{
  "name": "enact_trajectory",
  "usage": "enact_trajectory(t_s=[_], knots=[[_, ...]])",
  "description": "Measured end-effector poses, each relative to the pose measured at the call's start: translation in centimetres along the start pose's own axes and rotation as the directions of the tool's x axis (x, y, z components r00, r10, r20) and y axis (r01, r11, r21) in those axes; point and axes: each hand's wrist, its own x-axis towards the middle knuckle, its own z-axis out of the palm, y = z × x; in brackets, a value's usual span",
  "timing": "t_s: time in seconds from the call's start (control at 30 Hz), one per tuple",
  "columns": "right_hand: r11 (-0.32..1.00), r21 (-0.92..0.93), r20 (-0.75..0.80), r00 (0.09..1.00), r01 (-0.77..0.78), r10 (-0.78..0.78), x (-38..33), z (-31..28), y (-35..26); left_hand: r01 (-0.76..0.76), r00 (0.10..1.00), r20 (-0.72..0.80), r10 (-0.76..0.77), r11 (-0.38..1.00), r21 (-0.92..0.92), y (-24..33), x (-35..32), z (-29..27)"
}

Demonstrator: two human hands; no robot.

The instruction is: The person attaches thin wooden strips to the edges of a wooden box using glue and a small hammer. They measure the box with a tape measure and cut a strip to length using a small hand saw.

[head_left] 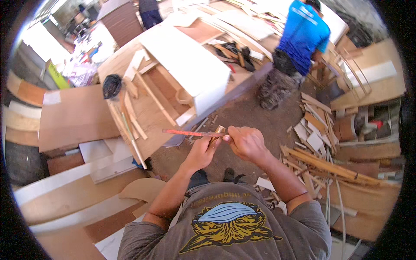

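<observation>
In front of my chest, both hands are raised and close together. My left hand [201,152] is closed around a short, shiny brown-gold piece [220,129], whose kind I cannot make out. A long, thin, worn red bar [186,132] lies across it, pointing left. My right hand [247,142] is closed on the bar's right end, knuckles up, hiding that end.
Ahead stands a worktable [149,130] with a white panel box [186,56] and loose wood strips. A person in a blue shirt [301,32] bends at the right. Wood offcuts [314,130] litter the floor there. Brown boards [78,117] lie at left.
</observation>
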Motion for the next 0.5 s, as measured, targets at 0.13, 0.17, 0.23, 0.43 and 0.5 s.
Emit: enact_trajectory(t_s=[0.13,0.17,0.23,0.43,0.5], knots=[[0.937,-0.166,-0.017,0.951,-0.308,0.310,-6.4,-2.0,5.9,0.044,0.991,0.127,-0.044,0.999,0.004,1.5,-0.1,5.2],[0.916,-0.191,-0.098,0.936,-0.351,0.338,-7.5,-2.8,7.4,0.005,0.989,0.145,-0.007,1.000,0.019,1.8,-0.4,6.0],[0.914,-0.153,-0.054,0.926,-0.376,0.372,-10.4,-3.7,7.8,-0.037,0.985,0.172,0.030,0.999,0.037,2.5,-0.3,7.7],[0.963,-0.019,-0.030,0.963,-0.269,0.268,-14.1,-2.4,6.3,-0.288,0.932,0.235,0.275,0.958,0.021,2.5,-0.1,11.6],[0.957,-0.015,-0.032,0.957,-0.289,0.289,-14.4,-2.3,7.3,0.029,0.976,0.215,-0.024,0.999,-0.017,2.4,-0.6,11.5]])
